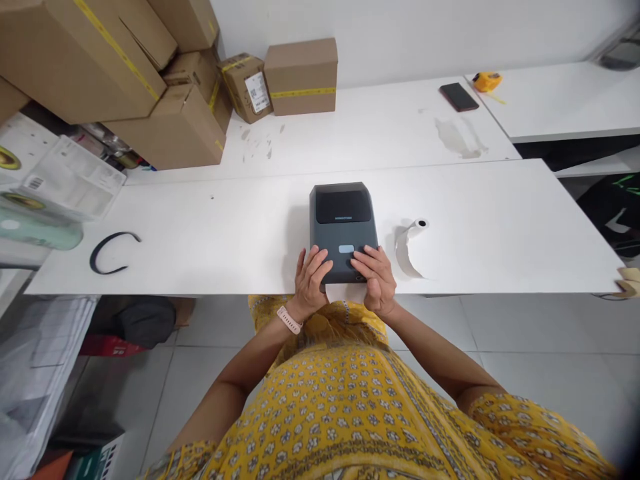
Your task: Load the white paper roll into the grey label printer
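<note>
A dark grey-blue portable printer (343, 233) with a black window and a light button lies near the front edge of the white table. My left hand (311, 280) wraps round its near left corner, fingers on the top and thumb low. At the near right corner my right hand (376, 277) grips it, fingers on the top face and the thumb folded below. White paper (345, 292) shows between my hands at the printer's near edge; whether it comes out of the printer I cannot tell. To the right stands a partly unrolled paper roll (413, 247).
Cardboard boxes (175, 127) are stacked at the back left, with a smaller taped box (303, 77) beside them. A black headband (115, 253) lies on the left. Back right are a phone (459, 97) and a yellow tape measure (487, 81).
</note>
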The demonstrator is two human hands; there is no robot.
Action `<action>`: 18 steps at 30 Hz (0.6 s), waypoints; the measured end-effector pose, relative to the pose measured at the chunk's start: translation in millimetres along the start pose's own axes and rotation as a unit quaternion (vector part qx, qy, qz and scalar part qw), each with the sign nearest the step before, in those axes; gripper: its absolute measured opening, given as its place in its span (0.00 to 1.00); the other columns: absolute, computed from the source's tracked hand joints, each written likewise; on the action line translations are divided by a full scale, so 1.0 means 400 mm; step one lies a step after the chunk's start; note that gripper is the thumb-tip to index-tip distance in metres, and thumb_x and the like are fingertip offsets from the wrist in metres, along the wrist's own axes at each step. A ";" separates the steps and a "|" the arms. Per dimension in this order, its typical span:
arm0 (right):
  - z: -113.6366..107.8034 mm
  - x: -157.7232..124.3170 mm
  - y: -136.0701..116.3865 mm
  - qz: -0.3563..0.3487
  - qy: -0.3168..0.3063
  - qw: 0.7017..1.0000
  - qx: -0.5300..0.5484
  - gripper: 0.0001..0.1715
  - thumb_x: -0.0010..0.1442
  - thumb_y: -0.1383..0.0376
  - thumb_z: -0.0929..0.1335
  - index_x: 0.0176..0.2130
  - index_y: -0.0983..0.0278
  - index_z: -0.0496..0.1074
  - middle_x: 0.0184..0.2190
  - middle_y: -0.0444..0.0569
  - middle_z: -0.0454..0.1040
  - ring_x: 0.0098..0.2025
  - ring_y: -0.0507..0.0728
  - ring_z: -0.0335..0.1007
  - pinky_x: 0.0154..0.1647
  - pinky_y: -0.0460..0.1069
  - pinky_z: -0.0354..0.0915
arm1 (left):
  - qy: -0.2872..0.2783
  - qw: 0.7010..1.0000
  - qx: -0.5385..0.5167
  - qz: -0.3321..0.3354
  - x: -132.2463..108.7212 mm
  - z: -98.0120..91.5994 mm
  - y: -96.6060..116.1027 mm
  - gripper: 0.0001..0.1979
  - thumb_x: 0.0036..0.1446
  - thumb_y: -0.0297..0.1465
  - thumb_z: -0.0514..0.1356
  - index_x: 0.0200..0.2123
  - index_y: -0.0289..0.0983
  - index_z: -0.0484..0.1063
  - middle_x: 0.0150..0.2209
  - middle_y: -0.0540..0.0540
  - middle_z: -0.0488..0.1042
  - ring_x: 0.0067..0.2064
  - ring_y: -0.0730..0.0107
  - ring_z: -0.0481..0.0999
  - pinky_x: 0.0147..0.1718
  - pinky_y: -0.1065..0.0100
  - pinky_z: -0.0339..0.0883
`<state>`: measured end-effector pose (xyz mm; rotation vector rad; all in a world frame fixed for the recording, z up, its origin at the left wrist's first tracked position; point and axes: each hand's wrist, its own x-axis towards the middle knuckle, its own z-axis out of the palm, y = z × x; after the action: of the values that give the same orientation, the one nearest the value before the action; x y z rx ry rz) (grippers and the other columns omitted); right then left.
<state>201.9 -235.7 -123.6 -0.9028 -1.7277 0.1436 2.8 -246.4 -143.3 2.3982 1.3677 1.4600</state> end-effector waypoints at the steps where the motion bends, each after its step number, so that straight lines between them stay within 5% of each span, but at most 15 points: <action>1: 0.007 -0.007 0.003 0.016 0.004 1.000 -0.019 0.34 0.71 0.59 0.51 0.61 0.48 0.76 0.52 0.46 0.83 0.64 0.63 0.74 0.71 0.71 0.62 | -0.003 1.000 -0.005 -0.012 0.002 0.003 -0.002 0.22 0.67 0.47 0.58 0.58 0.42 0.67 0.61 0.37 0.75 0.71 0.52 0.67 0.72 0.40 0.53; 4: 0.010 -0.012 0.004 0.068 -0.017 0.996 -0.051 0.39 0.71 0.53 0.48 0.53 0.51 0.82 0.48 0.49 0.84 0.64 0.65 0.74 0.72 0.72 0.60 | -0.019 0.999 -0.023 -0.042 0.018 0.001 0.003 0.24 0.64 0.51 0.60 0.55 0.41 0.69 0.60 0.37 0.76 0.70 0.50 0.68 0.72 0.40 0.54; 7: -0.021 0.013 -0.019 0.079 -0.042 0.996 0.013 0.34 0.71 0.54 0.52 0.55 0.51 0.80 0.53 0.47 0.83 0.66 0.64 0.72 0.74 0.71 0.57 | -0.029 0.997 -0.050 -0.055 0.021 -0.037 0.039 0.26 0.64 0.48 0.61 0.59 0.40 0.67 0.63 0.35 0.72 0.72 0.49 0.64 0.71 0.41 0.56; 11: -0.067 0.052 -0.066 0.126 -0.041 0.986 0.096 0.30 0.74 0.54 0.53 0.60 0.50 0.75 0.59 0.45 0.80 0.68 0.62 0.69 0.73 0.68 0.60 | 0.042 0.977 -0.115 -0.177 -0.029 -0.113 0.126 0.22 0.67 0.44 0.58 0.59 0.40 0.69 0.61 0.35 0.72 0.65 0.50 0.71 0.63 0.45 0.67; 13: -0.071 0.058 -0.080 0.146 -0.038 0.985 0.083 0.32 0.74 0.51 0.51 0.60 0.51 0.75 0.59 0.48 0.79 0.69 0.63 0.67 0.72 0.68 0.62 | 0.051 0.932 -0.194 -0.300 -0.050 -0.133 0.164 0.19 0.69 0.47 0.53 0.43 0.40 0.76 0.46 0.40 0.78 0.46 0.59 0.78 0.47 0.55 0.75; 15: -0.065 0.055 -0.083 0.153 -0.033 0.986 0.063 0.34 0.74 0.50 0.51 0.59 0.52 0.75 0.58 0.49 0.79 0.69 0.64 0.67 0.71 0.69 0.62 | -0.021 0.861 -0.284 -0.422 -0.047 -0.130 0.188 0.22 0.66 0.51 0.56 0.33 0.39 0.75 0.32 0.47 0.74 0.32 0.68 0.73 0.33 0.64 0.71; 18: -0.053 0.048 -0.079 0.149 -0.019 0.987 0.063 0.32 0.74 0.52 0.52 0.58 0.52 0.76 0.57 0.49 0.80 0.69 0.64 0.67 0.71 0.68 0.62 | -0.094 0.766 -0.363 -0.523 -0.004 -0.106 0.201 0.24 0.55 0.54 0.66 0.29 0.38 0.71 0.24 0.53 0.66 0.26 0.75 0.65 0.26 0.70 0.61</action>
<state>203.3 -252.8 -84.6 -1.0649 -1.5901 0.4667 25.3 -313.7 -86.4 0.9372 1.3287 1.0310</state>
